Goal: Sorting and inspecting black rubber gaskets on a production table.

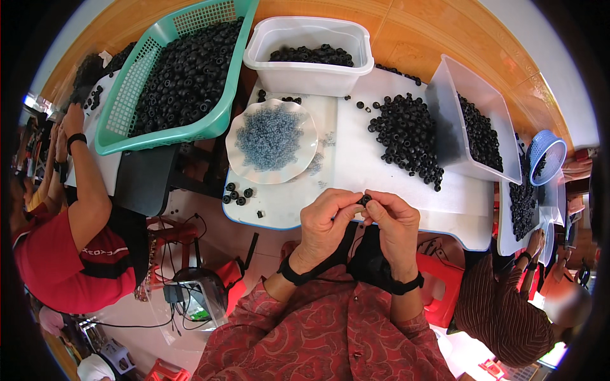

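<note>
My left hand [322, 225] and my right hand [396, 232] meet over the table's near edge. Between their fingertips is a small round black part [364, 199], pinched from both sides; its finer detail is too small to make out. A wavy-rimmed white plate [240, 166] left of my hands holds a heap of tiny clear bluish-grey pieces [270, 136]. Several loose black parts [240, 201] lie below that plate. To the right, a wide pile of black parts [405, 136] is spread on the white tabletop [356, 136].
Behind the plate stands a white tub [305, 81] with black parts inside. A green basket [171, 141] full of them is at the left, a translucent bin [473, 166] at the right. People work on both sides. A red stool [438, 289] stands by my right arm.
</note>
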`<state>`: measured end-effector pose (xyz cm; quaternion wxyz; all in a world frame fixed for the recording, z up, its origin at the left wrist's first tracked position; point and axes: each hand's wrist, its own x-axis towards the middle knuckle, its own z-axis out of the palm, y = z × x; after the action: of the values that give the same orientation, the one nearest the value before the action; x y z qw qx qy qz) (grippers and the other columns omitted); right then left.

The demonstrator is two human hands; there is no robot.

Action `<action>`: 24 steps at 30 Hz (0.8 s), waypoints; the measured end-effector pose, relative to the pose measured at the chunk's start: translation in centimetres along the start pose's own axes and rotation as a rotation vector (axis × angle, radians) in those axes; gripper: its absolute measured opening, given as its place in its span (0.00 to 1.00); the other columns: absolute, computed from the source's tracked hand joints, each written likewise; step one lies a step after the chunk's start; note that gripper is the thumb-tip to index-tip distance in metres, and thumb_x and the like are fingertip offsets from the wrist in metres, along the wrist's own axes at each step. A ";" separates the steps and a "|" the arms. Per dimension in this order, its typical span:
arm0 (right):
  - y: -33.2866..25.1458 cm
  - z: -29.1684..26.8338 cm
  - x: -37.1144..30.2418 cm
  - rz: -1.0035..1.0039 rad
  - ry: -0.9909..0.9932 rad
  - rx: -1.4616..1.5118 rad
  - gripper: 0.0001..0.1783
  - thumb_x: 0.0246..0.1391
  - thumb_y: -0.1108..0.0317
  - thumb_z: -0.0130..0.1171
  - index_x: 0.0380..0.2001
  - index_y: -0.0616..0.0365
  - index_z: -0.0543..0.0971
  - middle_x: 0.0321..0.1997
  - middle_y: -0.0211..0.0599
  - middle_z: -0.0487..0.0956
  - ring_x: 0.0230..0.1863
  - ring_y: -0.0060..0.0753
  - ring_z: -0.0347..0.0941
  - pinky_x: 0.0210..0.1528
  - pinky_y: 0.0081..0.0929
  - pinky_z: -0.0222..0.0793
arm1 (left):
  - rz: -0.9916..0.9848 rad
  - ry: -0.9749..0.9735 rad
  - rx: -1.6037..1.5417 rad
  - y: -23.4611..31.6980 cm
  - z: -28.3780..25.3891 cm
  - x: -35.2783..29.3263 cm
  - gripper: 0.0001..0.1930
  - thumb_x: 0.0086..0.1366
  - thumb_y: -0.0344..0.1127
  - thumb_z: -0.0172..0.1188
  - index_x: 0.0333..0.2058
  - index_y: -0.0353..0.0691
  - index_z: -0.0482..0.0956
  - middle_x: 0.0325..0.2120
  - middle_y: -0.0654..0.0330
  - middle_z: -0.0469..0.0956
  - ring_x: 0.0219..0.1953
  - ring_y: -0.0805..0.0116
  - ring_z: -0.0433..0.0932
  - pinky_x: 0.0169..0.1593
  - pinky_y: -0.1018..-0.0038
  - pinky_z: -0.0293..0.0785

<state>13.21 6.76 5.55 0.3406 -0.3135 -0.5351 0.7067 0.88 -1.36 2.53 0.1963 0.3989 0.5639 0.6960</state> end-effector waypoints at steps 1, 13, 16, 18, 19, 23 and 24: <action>0.1 0.0 0.0 -0.007 -0.003 -0.001 0.12 0.58 0.75 0.63 0.45 0.65 0.82 0.33 0.32 0.82 0.31 0.17 0.75 0.36 0.15 0.73 | 0.001 -0.004 0.010 -0.1 0.0 -0.1 0.10 0.59 0.20 0.64 0.40 0.33 0.82 0.34 0.55 0.81 0.33 0.68 0.82 0.35 0.77 0.79; 1.4 0.0 0.5 -0.034 0.032 -0.074 0.10 0.57 0.75 0.64 0.43 0.64 0.83 0.34 0.31 0.82 0.31 0.17 0.74 0.35 0.15 0.72 | -0.075 -0.011 -0.019 -1.0 -0.1 -0.2 0.10 0.61 0.21 0.64 0.42 0.32 0.81 0.34 0.55 0.81 0.32 0.70 0.82 0.35 0.78 0.80; 2.6 -0.2 1.8 -0.226 0.074 -0.411 0.10 0.54 0.77 0.66 0.41 0.63 0.83 0.34 0.32 0.81 0.32 0.18 0.75 0.34 0.16 0.72 | -0.142 0.027 0.006 -1.9 -0.1 -0.9 0.12 0.60 0.22 0.65 0.44 0.33 0.81 0.34 0.56 0.81 0.33 0.71 0.82 0.36 0.78 0.79; 1.8 0.2 2.3 -0.322 0.086 -0.509 0.10 0.53 0.79 0.66 0.40 0.63 0.83 0.34 0.34 0.80 0.31 0.20 0.75 0.33 0.17 0.72 | -0.189 0.078 -0.026 -2.5 -0.4 -1.4 0.14 0.60 0.22 0.65 0.45 0.34 0.80 0.34 0.56 0.81 0.33 0.71 0.82 0.36 0.78 0.79; 1.2 0.7 2.4 -0.419 0.100 -0.607 0.11 0.51 0.80 0.66 0.39 0.62 0.83 0.34 0.36 0.80 0.31 0.22 0.76 0.33 0.18 0.72 | -0.199 0.084 -0.014 -2.8 -0.7 -1.5 0.14 0.60 0.22 0.65 0.46 0.34 0.80 0.33 0.57 0.81 0.32 0.71 0.81 0.36 0.78 0.78; 0.7 2.3 2.7 -0.645 0.186 -0.806 0.10 0.49 0.83 0.64 0.36 0.62 0.83 0.32 0.42 0.78 0.30 0.34 0.77 0.32 0.25 0.72 | -0.236 0.108 -0.003 -3.4 -1.4 -2.2 0.15 0.59 0.22 0.66 0.46 0.34 0.80 0.33 0.56 0.81 0.32 0.71 0.81 0.35 0.78 0.78; 2.2 1.6 3.1 -0.645 0.184 -0.807 0.10 0.49 0.83 0.64 0.36 0.62 0.83 0.32 0.42 0.78 0.30 0.34 0.77 0.32 0.25 0.72 | -0.236 0.110 -0.003 -3.6 -1.5 -2.4 0.15 0.59 0.22 0.66 0.46 0.34 0.80 0.33 0.56 0.81 0.32 0.71 0.81 0.35 0.78 0.78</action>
<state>9.80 8.01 3.58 0.4387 -0.2998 -0.8020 0.2730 0.50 -2.98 -1.70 0.2464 0.2905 0.6157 0.6898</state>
